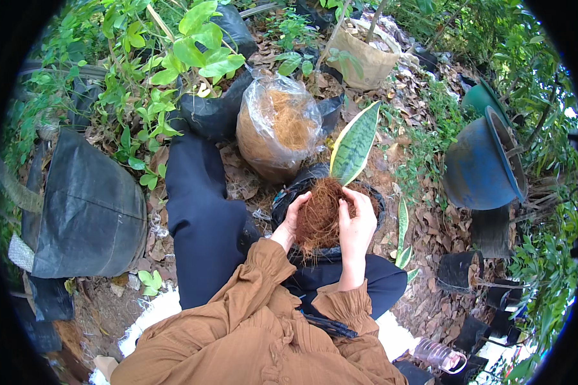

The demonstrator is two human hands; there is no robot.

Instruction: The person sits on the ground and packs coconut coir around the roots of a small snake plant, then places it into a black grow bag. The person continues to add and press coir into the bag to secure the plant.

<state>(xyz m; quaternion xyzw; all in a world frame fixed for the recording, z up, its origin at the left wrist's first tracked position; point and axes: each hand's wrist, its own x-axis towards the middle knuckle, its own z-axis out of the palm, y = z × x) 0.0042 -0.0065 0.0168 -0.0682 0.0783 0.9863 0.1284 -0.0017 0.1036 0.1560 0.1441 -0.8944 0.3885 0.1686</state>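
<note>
A clump of brown coconut fibre (pixel 318 216) sits between my two hands, above a black plastic grow bag (pixel 379 204). My left hand (pixel 291 221) cups the clump's left side. On its right side, the fingers of my right hand (pixel 357 219) press into the fibre near the base of a snake plant leaf (pixel 356 142). This leaf stands upright, green with yellow margins, its lower end hidden by fibre and fingers. Just beyond the grow bag is a clear plastic bag (pixel 257 137) filled with lighter coconut fibre.
Smaller snake plant leaves (pixel 403 226) lie on the ground to the right. Farther right stands a blue pot (pixel 477 163); a large black grow bag (pixel 91 207) is at left. A clear plastic bottle (pixel 436 353) lies at lower right. Leafy plants (pixel 202 43) overhang the far left.
</note>
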